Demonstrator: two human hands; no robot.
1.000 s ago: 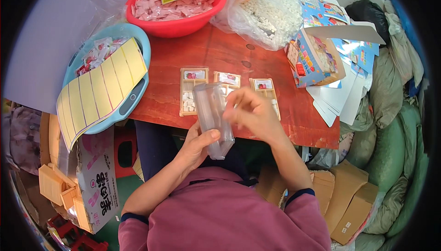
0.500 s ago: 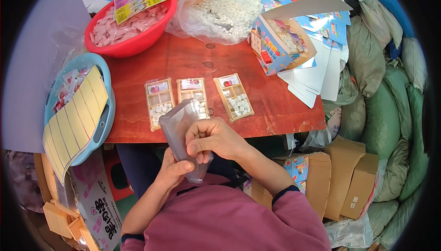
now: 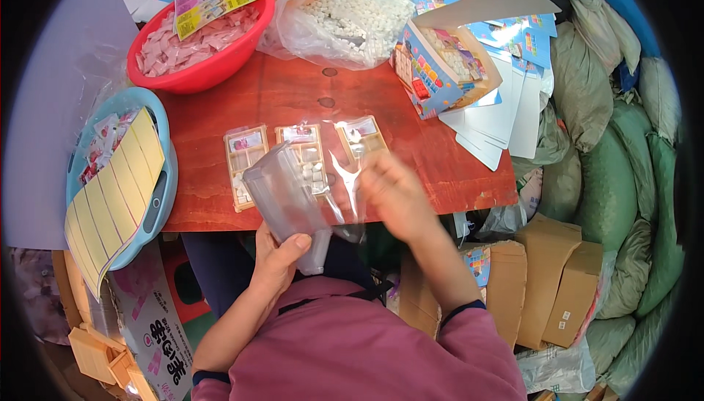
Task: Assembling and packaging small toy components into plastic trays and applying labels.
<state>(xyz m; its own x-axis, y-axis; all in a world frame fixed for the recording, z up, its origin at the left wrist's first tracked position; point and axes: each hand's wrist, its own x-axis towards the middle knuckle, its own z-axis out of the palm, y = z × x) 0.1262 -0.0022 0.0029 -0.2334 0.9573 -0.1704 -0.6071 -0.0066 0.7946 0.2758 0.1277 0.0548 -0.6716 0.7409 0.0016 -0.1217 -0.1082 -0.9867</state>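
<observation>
My left hand (image 3: 277, 263) grips a stack of nested clear plastic covers (image 3: 284, 199) over the table's near edge, thumb along its side. Beside the stack, a single clear plastic cover (image 3: 347, 199) hangs from my right hand (image 3: 400, 197), whose fingers are smeared by motion. Behind these lie three small compartment trays: a left tray (image 3: 247, 139), a middle tray (image 3: 299, 134) and a right tray (image 3: 359, 129). White cube-like pieces show in the left and middle ones. Each has a picture label in its top compartment. The covers and my right hand partly hide the trays.
A red basin (image 3: 198, 71) of pink packets stands far left, with a blue basin (image 3: 170, 174) nearer. Behind are a bag of white pieces (image 3: 352, 20) and an open printed box (image 3: 433, 71). Cardboard boxes (image 3: 550, 276) and sacks (image 3: 609, 174) crowd the right.
My right hand has moved away from the stack, rightward and up toward the right tray, drawing one clear cover with it. The left hand still holds the stack.
</observation>
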